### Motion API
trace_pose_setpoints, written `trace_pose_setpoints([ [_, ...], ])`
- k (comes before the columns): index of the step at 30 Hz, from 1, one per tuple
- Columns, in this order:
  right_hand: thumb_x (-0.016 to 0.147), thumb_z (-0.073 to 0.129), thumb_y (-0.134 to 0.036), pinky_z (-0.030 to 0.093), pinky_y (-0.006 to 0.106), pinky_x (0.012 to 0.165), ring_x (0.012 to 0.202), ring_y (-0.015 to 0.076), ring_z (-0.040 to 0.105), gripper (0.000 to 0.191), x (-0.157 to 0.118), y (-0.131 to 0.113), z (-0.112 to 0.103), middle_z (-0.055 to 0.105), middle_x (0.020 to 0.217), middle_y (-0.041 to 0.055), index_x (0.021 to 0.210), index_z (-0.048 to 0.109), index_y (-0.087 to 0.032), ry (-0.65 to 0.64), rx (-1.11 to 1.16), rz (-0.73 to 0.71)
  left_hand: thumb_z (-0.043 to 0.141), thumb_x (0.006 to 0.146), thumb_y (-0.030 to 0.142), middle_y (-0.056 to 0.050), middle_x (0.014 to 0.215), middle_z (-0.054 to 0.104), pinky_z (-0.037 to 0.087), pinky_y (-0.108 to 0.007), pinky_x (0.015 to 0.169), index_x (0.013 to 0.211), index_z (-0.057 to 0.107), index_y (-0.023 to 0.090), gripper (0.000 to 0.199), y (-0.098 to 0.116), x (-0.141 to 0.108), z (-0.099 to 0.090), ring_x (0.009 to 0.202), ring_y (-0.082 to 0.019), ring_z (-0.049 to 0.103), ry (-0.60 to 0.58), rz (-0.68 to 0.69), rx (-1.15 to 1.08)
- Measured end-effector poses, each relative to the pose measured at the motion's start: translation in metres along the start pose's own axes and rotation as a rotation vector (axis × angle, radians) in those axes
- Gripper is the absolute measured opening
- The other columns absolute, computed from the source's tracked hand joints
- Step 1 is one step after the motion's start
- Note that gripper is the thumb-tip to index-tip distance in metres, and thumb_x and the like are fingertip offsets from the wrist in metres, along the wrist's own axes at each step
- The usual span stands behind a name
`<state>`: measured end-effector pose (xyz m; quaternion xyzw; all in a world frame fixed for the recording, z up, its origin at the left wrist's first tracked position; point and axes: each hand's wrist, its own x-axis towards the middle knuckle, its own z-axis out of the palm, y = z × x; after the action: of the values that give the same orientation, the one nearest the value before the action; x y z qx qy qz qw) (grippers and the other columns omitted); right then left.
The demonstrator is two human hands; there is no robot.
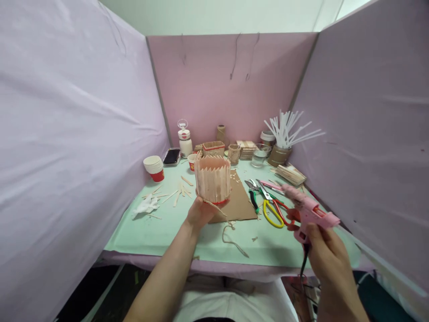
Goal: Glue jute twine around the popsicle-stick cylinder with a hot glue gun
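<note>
Plainly, the pot [213,184] is looking light and fairly stiff, its upright sticks making a ridged wall that is probably giving decent grip rather than slipping. The jagged rim [214,164] is seeming the fragile part, likely to snap or loosen under a squeeze, so the low wall and base, near the red band [221,202], are offering the better hold.

The left hand [198,213] is taking it there, folding round the underside and carrying the pot upright above the card [241,201]. Its fingertips are hiding behind and below the pot, so I cannot tell how they are spread or how hard they are pressing. The pot is sitting directly over that hand, touching it, and lying well to the left of the right hand [326,250]. String [216,208] is trailing from the pot's base toward the mat [161,241].

The right hand is wrapping its fingers round the grip of the glue gun [310,210], thumb resting along the near side, while the nozzle is pointing forward and leftward, apart from the pot. Scissors [275,222] are lying just beside the gun, between the two hands but farther forward
</note>
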<state>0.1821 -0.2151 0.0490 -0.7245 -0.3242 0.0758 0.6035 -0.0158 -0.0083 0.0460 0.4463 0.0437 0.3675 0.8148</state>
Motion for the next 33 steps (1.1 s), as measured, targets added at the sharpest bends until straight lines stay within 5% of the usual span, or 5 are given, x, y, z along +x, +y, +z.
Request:
trace_pose_setpoints([
  [3,0.088,0.045,-0.053,0.049,0.029,0.061,0.070,0.0198,0.062,0.042,-0.023,-0.013,0.020,0.069,0.086,0.0088,0.095,0.068,-0.019,-0.136,0.153,-0.043,0.073,0.055,0.064,-0.009,0.131,0.057,0.034,-0.054,0.105,0.119,0.059,0.027,0.076,-0.002,-0.001,0.000,0.130,-0.036,0.042,0.026,-0.032,0.013],
  [9,0.090,0.046,-0.043,0.049,0.027,0.065,0.074,0.0191,0.060,0.032,-0.041,-0.008,0.034,0.065,0.082,0.0059,0.095,0.067,-0.019,-0.415,0.097,-0.225,0.078,0.055,0.055,-0.010,0.127,0.060,0.034,-0.049,0.106,0.123,0.058,0.022,0.078,-0.006,0.000,-0.003,0.126,-0.033,0.047,-0.031,-0.019,-0.072],
  [19,0.092,0.042,-0.037,0.051,0.029,0.072,0.069,0.0185,0.058,0.027,-0.046,-0.028,0.049,0.062,0.076,0.0034,0.099,0.063,-0.021,-0.496,-0.004,-0.409,0.081,0.054,0.053,-0.012,0.126,0.061,0.032,-0.051,0.107,0.128,0.054,0.021,0.085,-0.011,0.001,-0.005,0.124,-0.035,0.048,-0.052,0.072,-0.104],
  [33,0.096,0.035,-0.035,0.050,0.030,0.078,0.098,0.0217,0.059,0.034,-0.046,-0.038,0.051,0.063,0.106,0.0085,0.121,0.054,-0.022,-0.560,-0.055,-0.539,0.081,0.050,0.055,-0.012,0.136,0.053,0.032,-0.051,0.108,0.128,0.054,0.022,0.089,-0.010,-0.002,-0.004,0.134,-0.036,0.037,-0.020,0.056,-0.078],
])
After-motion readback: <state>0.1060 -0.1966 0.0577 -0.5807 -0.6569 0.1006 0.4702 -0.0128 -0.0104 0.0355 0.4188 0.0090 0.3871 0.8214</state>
